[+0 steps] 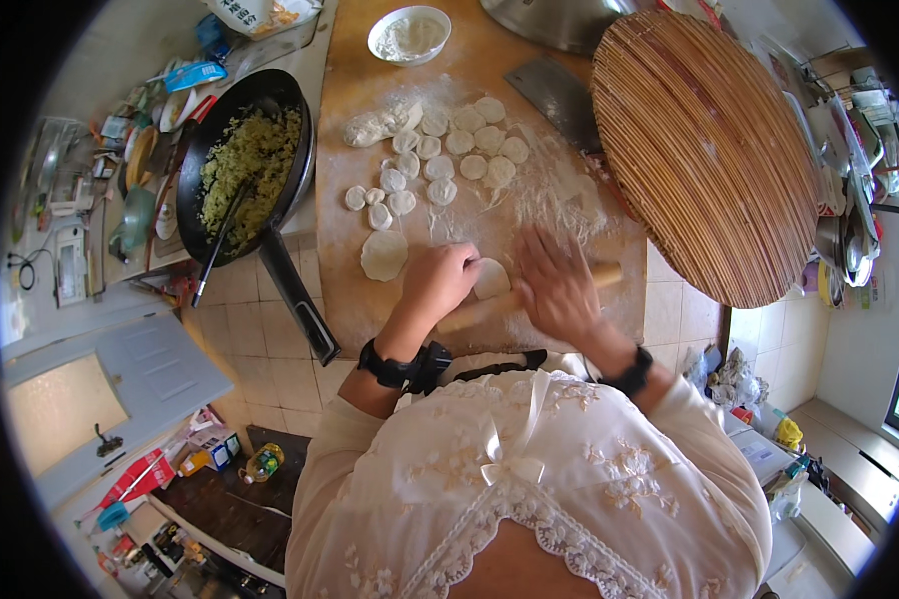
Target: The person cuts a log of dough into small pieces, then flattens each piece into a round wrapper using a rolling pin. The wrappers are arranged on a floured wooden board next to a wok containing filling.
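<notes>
On a floured wooden board (344, 314), my left hand (442, 277) pinches the left edge of a small dough wrapper (492, 278). My right hand (558, 288) lies flat, fingers spread, over a wooden rolling pin (479, 313) that slants just below the wrapper. A larger rolled wrapper (384, 255) rests left of my left hand. Several small flattened dough rounds (440, 168) are scattered further up the board, with a floured piece of dough (378, 127) at their upper left.
A black frying pan (292, 180) of chopped filling (243, 161) stands left, its handle reaching beside the board. A white bowl of flour (410, 36) is at the top. A cleaver (554, 93) lies partly under a large round slatted tray (708, 157) at right.
</notes>
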A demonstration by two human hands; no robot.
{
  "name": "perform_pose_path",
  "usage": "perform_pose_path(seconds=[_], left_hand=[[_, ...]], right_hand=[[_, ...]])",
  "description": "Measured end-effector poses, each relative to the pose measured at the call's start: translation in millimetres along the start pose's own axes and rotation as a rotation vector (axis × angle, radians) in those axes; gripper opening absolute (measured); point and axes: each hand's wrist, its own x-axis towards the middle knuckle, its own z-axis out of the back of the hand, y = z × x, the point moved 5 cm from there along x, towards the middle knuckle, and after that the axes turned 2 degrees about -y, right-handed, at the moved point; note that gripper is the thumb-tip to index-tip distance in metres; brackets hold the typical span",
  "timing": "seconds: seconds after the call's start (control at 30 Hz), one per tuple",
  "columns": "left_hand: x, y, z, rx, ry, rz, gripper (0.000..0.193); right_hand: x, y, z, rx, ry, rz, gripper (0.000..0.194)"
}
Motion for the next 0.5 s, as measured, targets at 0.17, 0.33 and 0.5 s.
perform_pose_path(seconds=[0.17, 0.33, 0.5], left_hand=[[-8, 1, -5, 0.043, 0.005, -0.006, 0.017], [-9, -1, -2, -0.08, -0.058, -0.064, 0.012], [-16, 8, -4, 0.044, 0.056, 0.067, 0.014]], right_hand=[[13, -4, -8, -0.086, -0.088, 0.0, 0.059], [7, 0, -15, -0.054, -0.021, 0.042, 0.064], [21, 5, -3, -0.061, -0.019, 0.003, 0.06]])
